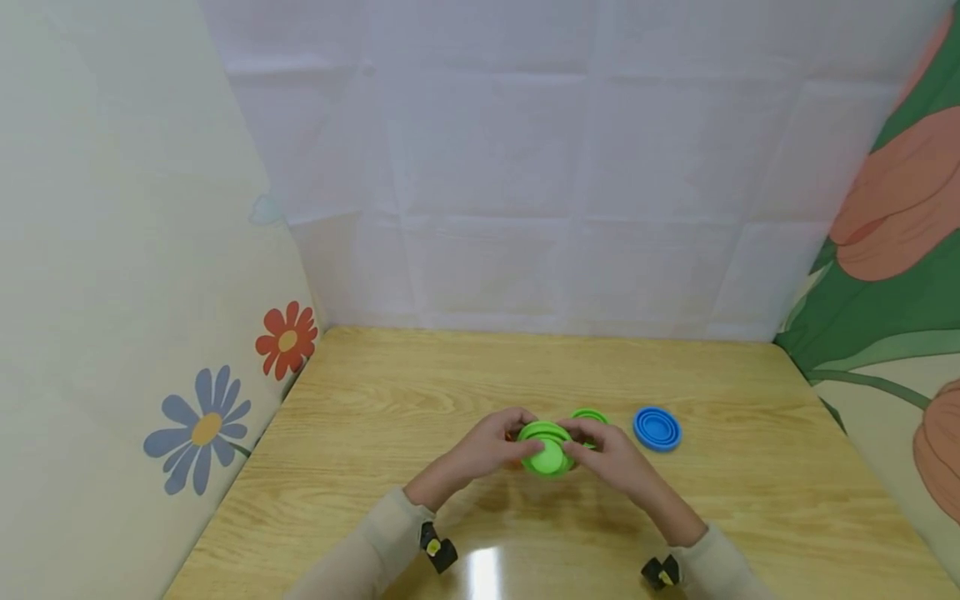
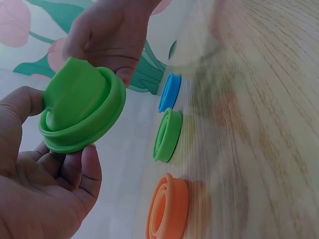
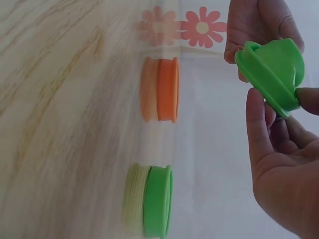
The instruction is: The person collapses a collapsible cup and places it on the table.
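Note:
Both hands hold a green collapsible silicone cup point(image 1: 547, 457) above the table, its base bulging unevenly out of the ring-shaped rim. My left hand point(image 1: 491, 446) pinches its left side, thumb on the bulging part and fingers at the rim in the left wrist view. On the other side my right hand point(image 1: 617, 458) grips it, with thumb point(image 3: 308, 99) and fingers against the rim. Behind the hands another green collapsible cup point(image 2: 168, 135) lies folded flat, beside an orange one point(image 2: 178, 209) that the hands mostly hide in the head view.
A blue folded cup point(image 1: 657, 429) lies on the wood-grain table point(image 1: 420, 375), to the right of the hands. A white cloth point(image 1: 487, 167) hangs behind the table, and flower-printed cloths stand at both sides.

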`<state>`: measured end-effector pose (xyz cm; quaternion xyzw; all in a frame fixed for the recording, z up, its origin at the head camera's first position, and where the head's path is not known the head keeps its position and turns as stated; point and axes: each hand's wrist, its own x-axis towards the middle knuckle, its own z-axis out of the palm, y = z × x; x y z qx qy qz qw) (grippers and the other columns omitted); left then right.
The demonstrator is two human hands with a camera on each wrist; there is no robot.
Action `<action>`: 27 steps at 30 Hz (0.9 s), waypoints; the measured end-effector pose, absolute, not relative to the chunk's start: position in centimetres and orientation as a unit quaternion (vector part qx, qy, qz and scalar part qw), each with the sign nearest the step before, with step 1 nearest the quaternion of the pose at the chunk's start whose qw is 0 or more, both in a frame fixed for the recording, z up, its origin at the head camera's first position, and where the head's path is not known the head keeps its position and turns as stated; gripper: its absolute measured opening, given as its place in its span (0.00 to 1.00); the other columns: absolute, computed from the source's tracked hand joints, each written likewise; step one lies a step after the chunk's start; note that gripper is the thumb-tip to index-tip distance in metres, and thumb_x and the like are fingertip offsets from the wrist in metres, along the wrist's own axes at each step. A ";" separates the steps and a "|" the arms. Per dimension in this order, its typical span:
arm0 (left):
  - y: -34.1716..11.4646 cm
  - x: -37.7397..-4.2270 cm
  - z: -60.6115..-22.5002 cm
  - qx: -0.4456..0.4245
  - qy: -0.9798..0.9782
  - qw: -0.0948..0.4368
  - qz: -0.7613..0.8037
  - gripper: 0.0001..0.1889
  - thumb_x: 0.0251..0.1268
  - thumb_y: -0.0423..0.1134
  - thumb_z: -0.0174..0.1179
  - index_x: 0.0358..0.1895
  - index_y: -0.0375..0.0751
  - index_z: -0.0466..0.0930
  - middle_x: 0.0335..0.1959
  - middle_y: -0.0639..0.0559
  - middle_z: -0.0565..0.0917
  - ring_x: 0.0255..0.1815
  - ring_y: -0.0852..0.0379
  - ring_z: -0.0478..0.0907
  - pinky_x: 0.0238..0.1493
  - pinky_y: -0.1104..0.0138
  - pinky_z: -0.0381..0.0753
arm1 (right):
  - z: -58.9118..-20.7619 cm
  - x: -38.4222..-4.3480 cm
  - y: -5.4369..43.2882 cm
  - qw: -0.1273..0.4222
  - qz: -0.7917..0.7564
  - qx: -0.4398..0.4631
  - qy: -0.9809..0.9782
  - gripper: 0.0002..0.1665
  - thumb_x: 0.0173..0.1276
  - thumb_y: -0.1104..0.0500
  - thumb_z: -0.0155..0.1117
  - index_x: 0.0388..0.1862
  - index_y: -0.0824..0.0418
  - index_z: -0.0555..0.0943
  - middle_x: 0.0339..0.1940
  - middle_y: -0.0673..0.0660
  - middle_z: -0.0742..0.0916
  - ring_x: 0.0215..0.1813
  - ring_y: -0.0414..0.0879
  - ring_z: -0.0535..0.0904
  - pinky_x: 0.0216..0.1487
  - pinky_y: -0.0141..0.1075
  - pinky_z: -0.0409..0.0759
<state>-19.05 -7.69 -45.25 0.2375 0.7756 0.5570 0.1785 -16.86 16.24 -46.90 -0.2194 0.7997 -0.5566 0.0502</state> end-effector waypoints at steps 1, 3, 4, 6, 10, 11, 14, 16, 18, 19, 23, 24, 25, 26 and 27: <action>-7.7 -19.1 -45.2 0.238 0.775 0.179 0.558 0.16 0.71 0.41 0.64 0.54 0.34 0.79 0.44 0.49 0.84 0.40 0.57 0.78 0.45 0.55 0.83 | -46.9 -16.9 16.3 0.062 -0.566 -0.217 0.793 0.20 0.76 0.58 0.63 0.62 0.65 0.80 0.48 0.61 0.85 0.47 0.45 0.82 0.43 0.49 0.88; -7.8 -19.1 -45.1 0.238 0.773 0.179 0.561 0.16 0.72 0.41 0.64 0.54 0.34 0.79 0.45 0.48 0.84 0.41 0.57 0.78 0.46 0.58 0.82 | -46.8 -16.9 16.4 0.080 -0.581 -0.215 0.781 0.22 0.76 0.57 0.63 0.63 0.67 0.79 0.50 0.63 0.85 0.48 0.46 0.82 0.45 0.51 0.87; -7.8 -19.1 -45.1 0.239 0.770 0.181 0.563 0.16 0.72 0.41 0.63 0.54 0.34 0.79 0.45 0.48 0.84 0.41 0.57 0.78 0.46 0.59 0.82 | -46.8 -16.9 16.5 0.087 -0.587 -0.214 0.776 0.23 0.76 0.57 0.62 0.64 0.67 0.78 0.52 0.64 0.84 0.48 0.46 0.82 0.45 0.52 0.87; -7.7 -19.1 -45.1 0.238 0.766 0.185 0.568 0.16 0.73 0.41 0.62 0.55 0.33 0.78 0.46 0.48 0.84 0.42 0.58 0.79 0.46 0.62 0.82 | -46.8 -16.9 16.5 0.096 -0.602 -0.215 0.763 0.23 0.77 0.57 0.61 0.65 0.68 0.77 0.54 0.66 0.84 0.48 0.45 0.83 0.46 0.51 0.87; -7.7 -19.1 -45.2 0.231 0.761 0.187 0.576 0.17 0.74 0.42 0.60 0.56 0.34 0.78 0.46 0.48 0.84 0.43 0.58 0.81 0.46 0.66 0.83 | -46.6 -16.8 16.4 0.098 -0.620 -0.215 0.748 0.24 0.78 0.58 0.60 0.66 0.69 0.76 0.56 0.69 0.83 0.46 0.43 0.84 0.45 0.45 0.88; -7.7 -19.1 -45.2 0.229 0.762 0.184 0.576 0.17 0.74 0.42 0.60 0.57 0.34 0.78 0.46 0.48 0.84 0.43 0.58 0.81 0.46 0.65 0.83 | -46.6 -16.8 16.4 0.094 -0.619 -0.214 0.750 0.23 0.78 0.58 0.60 0.66 0.69 0.76 0.56 0.69 0.83 0.46 0.43 0.84 0.44 0.43 0.88; -7.6 -19.2 -45.2 0.228 0.765 0.181 0.574 0.17 0.74 0.43 0.61 0.56 0.35 0.79 0.44 0.47 0.83 0.42 0.58 0.80 0.46 0.61 0.84 | -46.3 -16.8 16.2 0.079 -0.604 -0.206 0.766 0.23 0.77 0.58 0.61 0.65 0.68 0.77 0.56 0.66 0.84 0.48 0.45 0.82 0.45 0.36 0.86; -7.5 -19.1 -45.2 0.229 0.761 0.187 0.577 0.16 0.73 0.43 0.61 0.55 0.35 0.79 0.43 0.47 0.82 0.41 0.57 0.79 0.47 0.54 0.86 | -46.2 -16.8 16.1 0.070 -0.590 -0.201 0.779 0.22 0.77 0.58 0.61 0.65 0.67 0.78 0.55 0.64 0.84 0.51 0.47 0.81 0.47 0.33 0.84; -7.5 -19.1 -45.1 0.227 0.755 0.197 0.582 0.16 0.73 0.42 0.62 0.55 0.34 0.78 0.42 0.46 0.81 0.39 0.57 0.79 0.48 0.46 0.86 | -46.1 -16.8 16.1 0.065 -0.580 -0.197 0.787 0.22 0.77 0.58 0.61 0.64 0.66 0.79 0.56 0.62 0.84 0.55 0.50 0.80 0.49 0.32 0.83; -7.5 -19.0 -45.1 0.225 0.753 0.201 0.585 0.16 0.73 0.42 0.62 0.55 0.33 0.78 0.42 0.45 0.80 0.39 0.57 0.79 0.48 0.43 0.85 | -46.1 -16.8 16.0 0.062 -0.577 -0.195 0.791 0.22 0.77 0.57 0.61 0.64 0.66 0.79 0.56 0.62 0.84 0.56 0.51 0.79 0.51 0.31 0.83; -7.5 -19.0 -45.2 0.223 0.752 0.196 0.589 0.17 0.73 0.42 0.62 0.55 0.34 0.76 0.44 0.44 0.80 0.40 0.56 0.79 0.48 0.44 0.86 | -46.1 -16.7 16.1 0.065 -0.591 -0.175 0.785 0.24 0.78 0.53 0.60 0.65 0.65 0.78 0.58 0.62 0.84 0.59 0.52 0.79 0.53 0.32 0.82; -7.5 -19.0 -45.2 0.223 0.754 0.189 0.589 0.17 0.74 0.42 0.62 0.56 0.34 0.76 0.45 0.44 0.80 0.40 0.56 0.79 0.48 0.47 0.86 | -46.2 -16.7 16.1 0.067 -0.601 -0.168 0.778 0.25 0.78 0.52 0.60 0.66 0.64 0.77 0.59 0.62 0.84 0.60 0.51 0.80 0.54 0.32 0.82; -7.5 -19.0 -45.2 0.223 0.753 0.183 0.591 0.17 0.74 0.42 0.62 0.56 0.34 0.75 0.46 0.44 0.80 0.41 0.56 0.79 0.48 0.48 0.86 | -46.2 -16.7 16.1 0.069 -0.611 -0.165 0.771 0.25 0.78 0.52 0.60 0.67 0.65 0.76 0.60 0.63 0.83 0.60 0.50 0.80 0.55 0.33 0.82; -7.5 -19.1 -45.2 0.223 0.750 0.179 0.596 0.17 0.74 0.41 0.61 0.57 0.33 0.75 0.47 0.44 0.80 0.41 0.56 0.79 0.48 0.48 0.86 | -46.3 -16.7 16.2 0.073 -0.622 -0.163 0.762 0.26 0.78 0.52 0.59 0.68 0.65 0.75 0.61 0.64 0.82 0.60 0.48 0.80 0.55 0.33 0.82; -7.5 -19.1 -45.2 0.222 0.747 0.177 0.601 0.17 0.74 0.41 0.61 0.57 0.33 0.74 0.47 0.44 0.79 0.41 0.56 0.79 0.48 0.49 0.86 | -46.3 -16.7 16.2 0.076 -0.633 -0.163 0.753 0.26 0.79 0.52 0.58 0.69 0.66 0.74 0.62 0.65 0.82 0.60 0.47 0.80 0.56 0.34 0.82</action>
